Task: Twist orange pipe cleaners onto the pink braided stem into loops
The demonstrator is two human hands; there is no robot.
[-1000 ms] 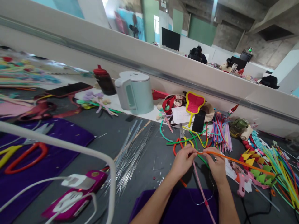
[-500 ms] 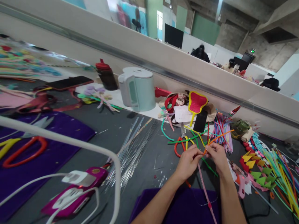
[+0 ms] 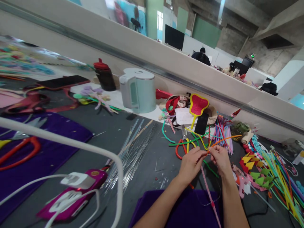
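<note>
Both of my hands meet above the purple cloth, fingertips pinched close together. An orange pipe cleaner (image 3: pixel 226 138) runs between them, its free end sticking out to the right past my right hand (image 3: pixel 220 158). My left hand (image 3: pixel 193 163) grips its other part with thumb and forefinger. From under the fingers a pink wrapped stem (image 3: pixel 207 186) hangs down toward me; which fingers hold it is hidden. A fine wire loops below my right hand. Orange-handled scissors (image 3: pixel 180 150) and green and yellow pipe cleaners (image 3: pixel 180 144) lie just beyond my left hand.
Behind stand a pale blue kettle (image 3: pixel 143 91) and a dark bottle with red lid (image 3: pixel 104 76). Loose wires (image 3: pixel 135 158) lie mid-table. A white tube (image 3: pixel 71 139) crosses the left, above a magenta power strip (image 3: pixel 95 179). Coloured pipe cleaners (image 3: pixel 282 177) lie right.
My hands stay together in nearly the same spot. The orange pipe cleaner's free end has swung lower and further right. The whole view has shifted slightly.
</note>
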